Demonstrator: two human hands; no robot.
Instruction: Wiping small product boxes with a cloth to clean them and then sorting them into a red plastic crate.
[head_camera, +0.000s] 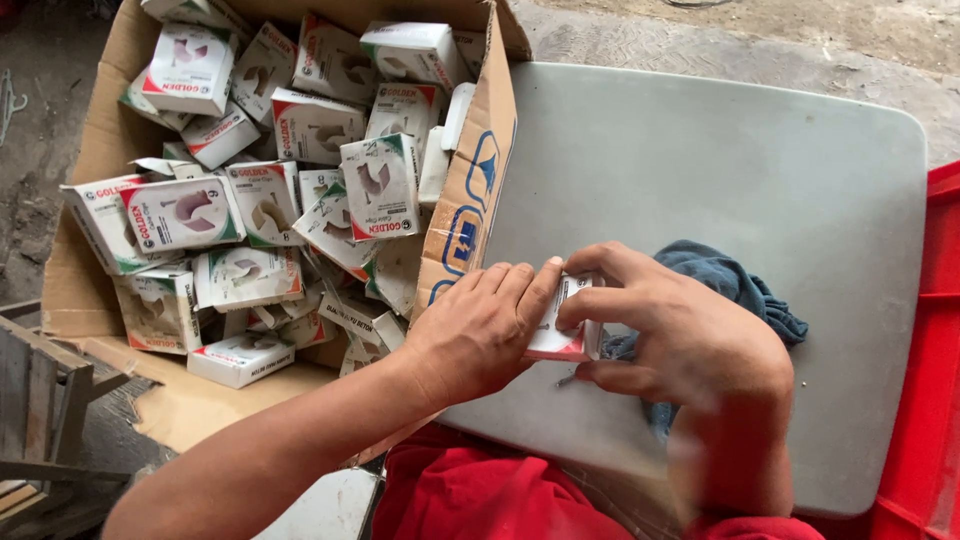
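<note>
Far to the left of the hands, a large brown cardboard carton (470, 215) lay heaped with small white printed boxes (380, 185). The left hand (480, 330) curled partly closed, its fingertips pressed on one small white-and-red cardboard box (565, 335), seemingly closing or folding its flap. The right hand (680, 335) gripped that box from the other side, over the grey plastic tabletop (700, 160); a blue cloth (740, 285) lay just beyond it. Pressing the flap home looked like the next need

Two hands (480, 330), one small box (565, 335), one cloth (725, 280).
</note>
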